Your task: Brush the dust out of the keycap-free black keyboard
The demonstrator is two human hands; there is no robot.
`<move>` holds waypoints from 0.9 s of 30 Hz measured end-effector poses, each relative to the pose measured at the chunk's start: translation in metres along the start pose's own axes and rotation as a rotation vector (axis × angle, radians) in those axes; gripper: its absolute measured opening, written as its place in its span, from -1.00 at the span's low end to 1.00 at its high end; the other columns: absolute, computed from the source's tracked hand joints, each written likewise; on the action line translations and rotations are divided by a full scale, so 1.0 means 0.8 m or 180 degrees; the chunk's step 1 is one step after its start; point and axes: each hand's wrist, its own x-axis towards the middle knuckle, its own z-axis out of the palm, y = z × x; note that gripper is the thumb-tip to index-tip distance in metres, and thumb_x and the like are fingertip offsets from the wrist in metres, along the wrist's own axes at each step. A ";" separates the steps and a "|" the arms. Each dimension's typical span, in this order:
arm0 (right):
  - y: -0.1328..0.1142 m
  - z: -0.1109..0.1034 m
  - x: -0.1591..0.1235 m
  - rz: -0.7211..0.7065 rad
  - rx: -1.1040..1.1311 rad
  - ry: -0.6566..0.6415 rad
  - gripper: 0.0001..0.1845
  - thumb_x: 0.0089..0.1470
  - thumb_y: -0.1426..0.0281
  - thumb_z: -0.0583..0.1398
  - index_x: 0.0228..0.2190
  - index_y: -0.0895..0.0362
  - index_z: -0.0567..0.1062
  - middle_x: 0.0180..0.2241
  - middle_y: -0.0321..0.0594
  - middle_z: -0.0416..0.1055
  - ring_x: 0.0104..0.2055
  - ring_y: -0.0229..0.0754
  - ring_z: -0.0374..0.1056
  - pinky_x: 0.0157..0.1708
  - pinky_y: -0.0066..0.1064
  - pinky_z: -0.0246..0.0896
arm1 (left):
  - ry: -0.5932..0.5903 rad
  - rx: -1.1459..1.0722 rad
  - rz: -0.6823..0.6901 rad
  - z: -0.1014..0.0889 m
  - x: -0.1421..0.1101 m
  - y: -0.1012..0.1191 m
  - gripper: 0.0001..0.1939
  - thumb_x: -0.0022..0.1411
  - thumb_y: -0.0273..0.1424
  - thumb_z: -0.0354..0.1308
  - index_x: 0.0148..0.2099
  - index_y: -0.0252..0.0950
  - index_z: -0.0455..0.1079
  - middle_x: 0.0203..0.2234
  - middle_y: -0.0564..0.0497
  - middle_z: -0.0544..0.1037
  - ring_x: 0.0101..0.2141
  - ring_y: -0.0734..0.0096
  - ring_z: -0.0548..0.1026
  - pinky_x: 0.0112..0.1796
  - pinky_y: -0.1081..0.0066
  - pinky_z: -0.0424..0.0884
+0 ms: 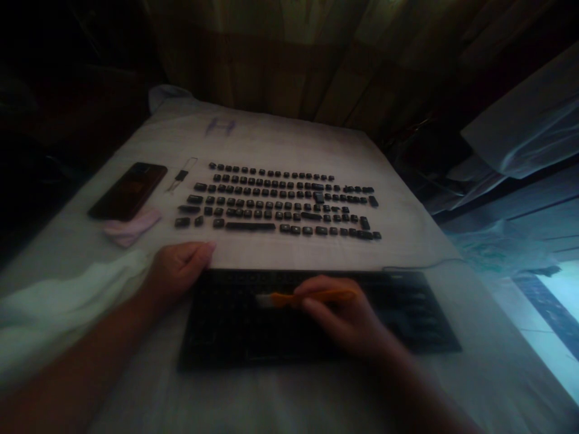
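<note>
A black keyboard (280, 337) with its keycaps off lies on the cloth-covered table. My right hand (341, 310) is closed around the orange handle of a small brush (283, 298). The pale bristles point left, over the upper middle of the keyboard. My left hand (178, 265) rests in a loose fist at the keyboard's upper left corner, thumb against the curled fingers, with nothing visible in it. Beyond both hands, the loose black keycaps (262, 193) lie in several rows, including a long space bar (250, 226).
On the left lie a dark phone (129, 191), a pink cloth (131, 228) and a white cloth (81, 295). A wire tool with a black middle (181, 175) sits beside the phone. The keyboard cable (425, 265) runs right across the table (294, 141). Curtains hang behind.
</note>
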 end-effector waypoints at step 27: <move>0.000 0.007 0.000 -0.0174 -0.0131 -0.0166 -0.86 0.24 0.47 0.21 -0.23 0.07 0.59 -0.33 -0.24 0.66 -0.34 -0.23 0.60 -0.31 -0.46 0.50 | 0.0017 0.0062 0.0007 -0.001 0.000 -0.002 -0.56 0.25 -0.14 -0.02 -0.63 -0.21 0.20 -0.74 0.12 0.28 -0.64 0.46 0.28 -0.52 0.41 0.24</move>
